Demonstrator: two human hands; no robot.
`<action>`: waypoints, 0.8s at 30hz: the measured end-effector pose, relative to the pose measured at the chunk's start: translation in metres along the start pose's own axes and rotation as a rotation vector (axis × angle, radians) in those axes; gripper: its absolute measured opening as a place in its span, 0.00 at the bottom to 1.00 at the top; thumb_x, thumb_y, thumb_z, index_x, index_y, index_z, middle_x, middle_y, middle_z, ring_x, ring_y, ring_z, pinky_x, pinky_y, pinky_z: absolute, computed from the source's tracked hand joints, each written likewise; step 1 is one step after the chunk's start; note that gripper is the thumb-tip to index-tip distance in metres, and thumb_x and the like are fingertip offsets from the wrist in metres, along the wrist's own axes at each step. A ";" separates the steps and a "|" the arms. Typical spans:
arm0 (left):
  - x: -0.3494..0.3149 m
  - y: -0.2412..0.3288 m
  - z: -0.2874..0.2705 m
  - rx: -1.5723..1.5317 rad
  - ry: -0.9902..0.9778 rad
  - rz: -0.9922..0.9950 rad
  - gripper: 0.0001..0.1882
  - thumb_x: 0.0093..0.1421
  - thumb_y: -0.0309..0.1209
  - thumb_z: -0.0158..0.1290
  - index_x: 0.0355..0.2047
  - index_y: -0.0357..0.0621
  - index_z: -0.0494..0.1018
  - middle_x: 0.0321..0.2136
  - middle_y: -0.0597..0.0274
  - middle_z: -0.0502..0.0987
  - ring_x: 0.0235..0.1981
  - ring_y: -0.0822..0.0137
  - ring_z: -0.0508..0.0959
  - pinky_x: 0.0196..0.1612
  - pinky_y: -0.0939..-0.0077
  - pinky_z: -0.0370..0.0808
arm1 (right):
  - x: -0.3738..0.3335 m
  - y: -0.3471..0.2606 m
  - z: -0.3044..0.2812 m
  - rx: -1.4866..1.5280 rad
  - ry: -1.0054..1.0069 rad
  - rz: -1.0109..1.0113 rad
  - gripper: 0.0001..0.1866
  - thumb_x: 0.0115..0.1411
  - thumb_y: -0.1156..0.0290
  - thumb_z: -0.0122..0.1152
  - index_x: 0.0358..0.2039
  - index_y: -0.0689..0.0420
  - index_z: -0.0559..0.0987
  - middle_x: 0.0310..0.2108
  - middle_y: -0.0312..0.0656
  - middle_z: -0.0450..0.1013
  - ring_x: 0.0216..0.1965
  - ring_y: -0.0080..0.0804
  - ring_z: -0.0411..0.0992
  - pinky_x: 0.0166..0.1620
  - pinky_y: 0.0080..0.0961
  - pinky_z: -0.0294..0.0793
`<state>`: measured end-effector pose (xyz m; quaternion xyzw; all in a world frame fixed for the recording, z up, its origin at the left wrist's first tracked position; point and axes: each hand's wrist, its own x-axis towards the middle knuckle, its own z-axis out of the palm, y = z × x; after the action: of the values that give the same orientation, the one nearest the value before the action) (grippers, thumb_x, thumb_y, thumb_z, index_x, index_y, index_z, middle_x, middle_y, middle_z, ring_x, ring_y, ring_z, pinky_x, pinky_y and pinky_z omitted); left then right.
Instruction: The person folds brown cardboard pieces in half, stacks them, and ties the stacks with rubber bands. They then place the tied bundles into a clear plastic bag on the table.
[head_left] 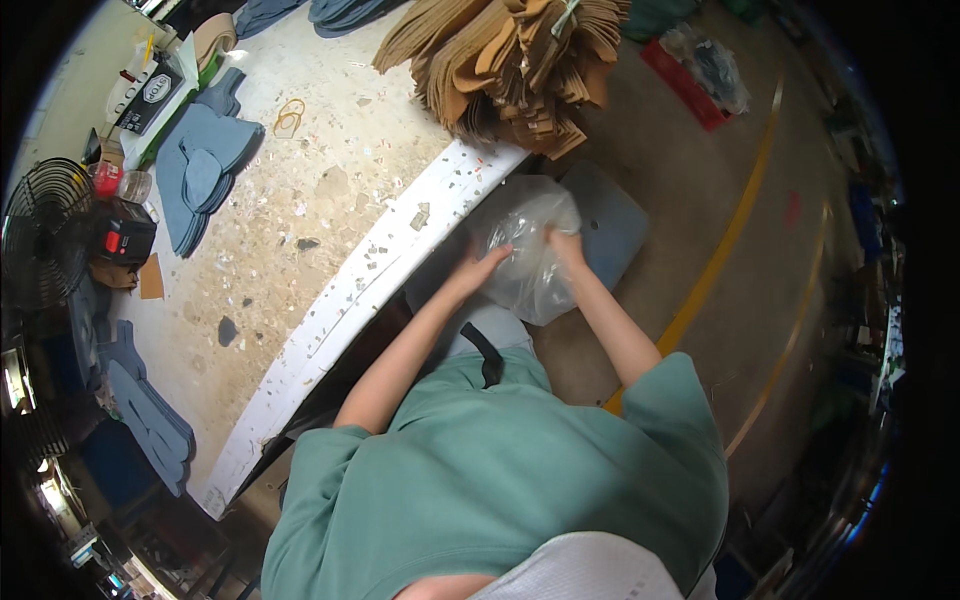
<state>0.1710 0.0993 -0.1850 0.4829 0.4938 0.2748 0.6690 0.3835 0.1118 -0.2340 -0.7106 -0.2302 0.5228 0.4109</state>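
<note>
Both of my hands are on a clear plastic bag (530, 255) held just off the edge of the worktable (330, 200). My left hand (485, 268) presses against the bag's left side with its fingers spread. My right hand (565, 245) grips the bag's upper right part. The bag is crumpled and see-through; what is in it cannot be made out. A grey-blue flat piece (615, 225) lies below and behind the bag.
A big pile of tan cardboard-like cut pieces (510, 60) sits at the table's far end. Stacks of blue-grey cut shapes (200, 170) lie at the left, next to a black fan (45, 235). A red tray (690, 85) and a yellow floor line (720, 250) are at the right.
</note>
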 end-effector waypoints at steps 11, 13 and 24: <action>-0.009 -0.012 0.007 0.028 0.017 0.345 0.55 0.41 0.45 0.69 0.62 0.35 0.50 0.58 0.48 0.60 0.59 0.58 0.60 0.62 0.69 0.56 | -0.051 0.079 0.041 0.689 -0.801 0.526 0.19 0.57 0.68 0.59 0.49 0.57 0.73 0.47 0.45 0.72 0.47 0.34 0.71 0.47 0.31 0.72; -0.006 -0.026 -0.006 0.045 -0.112 -0.011 0.40 0.46 0.44 0.65 0.55 0.34 0.63 0.49 0.53 0.70 0.51 0.63 0.69 0.56 0.73 0.64 | -0.057 0.078 0.050 0.619 -0.836 0.553 0.20 0.58 0.67 0.59 0.51 0.57 0.72 0.49 0.45 0.71 0.48 0.34 0.70 0.49 0.30 0.71; 0.027 -0.070 -0.037 -0.126 -0.020 -0.287 0.21 0.58 0.45 0.53 0.44 0.43 0.74 0.39 0.61 0.76 0.41 0.71 0.75 0.46 0.76 0.72 | -0.116 -0.045 0.023 -0.052 -0.338 -0.559 0.38 0.51 0.61 0.67 0.61 0.55 0.64 0.60 0.49 0.59 0.59 0.39 0.62 0.60 0.30 0.63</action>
<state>0.1390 0.1096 -0.2616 0.3671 0.5328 0.2021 0.7352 0.3264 0.0567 -0.1352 -0.5333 -0.4944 0.4944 0.4761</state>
